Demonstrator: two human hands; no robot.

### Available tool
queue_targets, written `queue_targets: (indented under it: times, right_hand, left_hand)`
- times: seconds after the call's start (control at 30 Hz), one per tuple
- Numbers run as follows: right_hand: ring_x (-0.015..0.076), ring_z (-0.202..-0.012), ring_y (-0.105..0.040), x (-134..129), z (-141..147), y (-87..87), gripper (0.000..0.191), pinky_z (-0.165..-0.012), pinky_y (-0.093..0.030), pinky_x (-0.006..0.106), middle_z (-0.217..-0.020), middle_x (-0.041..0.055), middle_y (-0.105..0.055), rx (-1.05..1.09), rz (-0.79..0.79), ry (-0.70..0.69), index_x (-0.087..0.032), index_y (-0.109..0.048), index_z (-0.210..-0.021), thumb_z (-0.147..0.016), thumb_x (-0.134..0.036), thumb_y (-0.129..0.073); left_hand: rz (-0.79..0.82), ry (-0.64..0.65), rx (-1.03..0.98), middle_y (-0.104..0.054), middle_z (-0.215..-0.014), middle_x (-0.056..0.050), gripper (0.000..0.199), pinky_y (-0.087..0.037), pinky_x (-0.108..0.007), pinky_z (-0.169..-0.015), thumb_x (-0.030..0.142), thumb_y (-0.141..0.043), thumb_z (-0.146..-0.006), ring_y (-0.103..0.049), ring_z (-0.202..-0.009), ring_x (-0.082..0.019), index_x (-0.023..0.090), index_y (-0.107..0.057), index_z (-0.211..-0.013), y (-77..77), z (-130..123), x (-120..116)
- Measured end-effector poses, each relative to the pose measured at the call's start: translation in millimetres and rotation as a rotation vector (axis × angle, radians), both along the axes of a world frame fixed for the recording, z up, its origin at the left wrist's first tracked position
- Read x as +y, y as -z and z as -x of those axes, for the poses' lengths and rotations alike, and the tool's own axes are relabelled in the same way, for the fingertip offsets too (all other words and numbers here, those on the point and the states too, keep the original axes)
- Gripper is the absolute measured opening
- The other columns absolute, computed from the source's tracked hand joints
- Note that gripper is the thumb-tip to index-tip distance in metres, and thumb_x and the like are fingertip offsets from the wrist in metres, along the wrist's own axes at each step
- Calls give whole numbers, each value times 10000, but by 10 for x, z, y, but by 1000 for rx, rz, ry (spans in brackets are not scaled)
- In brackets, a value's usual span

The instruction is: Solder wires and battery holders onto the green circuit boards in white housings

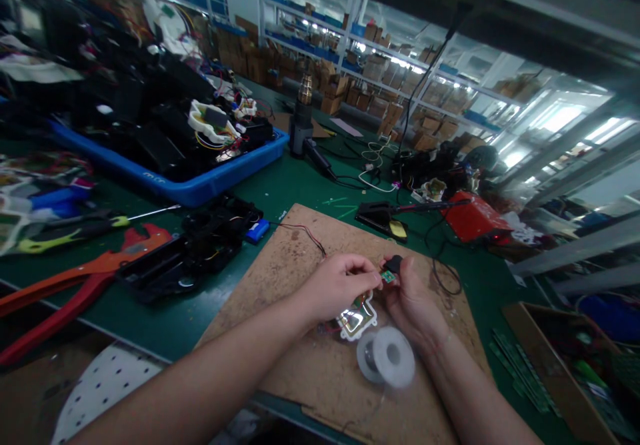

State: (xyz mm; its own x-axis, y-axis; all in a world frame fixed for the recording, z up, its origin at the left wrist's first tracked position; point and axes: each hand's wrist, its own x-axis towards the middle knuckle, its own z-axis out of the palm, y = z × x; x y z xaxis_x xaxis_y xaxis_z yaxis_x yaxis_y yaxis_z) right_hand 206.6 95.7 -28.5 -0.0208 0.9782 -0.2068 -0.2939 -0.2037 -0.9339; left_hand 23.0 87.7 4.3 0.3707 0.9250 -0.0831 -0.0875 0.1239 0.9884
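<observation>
My right hand [407, 298] grips a small green circuit board [388, 276] together with a black part [393, 264] between thumb and fingers. Close by on the left, my left hand [343, 285] is closed in a pinch at the edge of this board; what its fingertips hold is too small to make out. Beneath the hands lies a white-framed module [359, 318] with a shiny face, partly covered by my left hand. A whitish spool [395, 357] of wire rests just in front of it. All this is over a brown work board [265, 285].
A soldering iron stand [380, 218] and red soldering station [475, 220] are behind, right. A heat gun [301, 122] stands upright beyond. Left are a blue tray [200, 188] of black housings, orange-red cutters [110, 258] and an open black casing [200, 252]. Front right, a cardboard box [545, 345].
</observation>
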Motion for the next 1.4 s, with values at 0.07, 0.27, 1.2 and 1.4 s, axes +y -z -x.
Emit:
queue_targets:
  times: [0.07, 0.27, 1.2, 1.4]
  right_hand:
    - [107, -715, -581, -6, 10, -17, 496, -633, -504, 227, -916, -11, -713, 17, 3, 13, -259, -742, -944, -712, -693, -798]
    - [76, -634, -515, -13, 32, -59, 485, -544, -452, 202, -859, -9, -693, 29, 2, 24, -234, -745, -907, -685, -654, -841]
    - [121, -673, -588, 24, -73, 11, 505, -644, -467, 248, -817, 35, -747, -136, -53, -92, -203, -787, -922, -623, -591, -908]
    - [124, -690, -612, 27, -121, -18, 473, -677, -492, 253, -863, 44, -767, -194, -84, -128, -203, -794, -970, -683, -569, -880]
  left_hand:
    - [6, 4, -13, -608, -681, 7, 201, -407, -252, -623, 353, -658, -796, -541, -647, -130, 165, -669, -727, -10, 2, 0]
    - [20, -23, -7, -611, -675, 9, 194, -409, -242, -605, 337, -652, -804, -545, -627, -123, 165, -648, -715, -27, -4, -2]
    - [-419, -123, 488, -800, -787, 43, 205, -495, -327, -846, 185, -773, -822, -758, -776, -179, 229, -593, -909, -107, 67, -59]
    - [-490, -107, 515, -807, -853, 49, 250, -448, -380, -927, 151, -753, -814, -758, -900, -209, 234, -567, -958, -127, 68, -77]
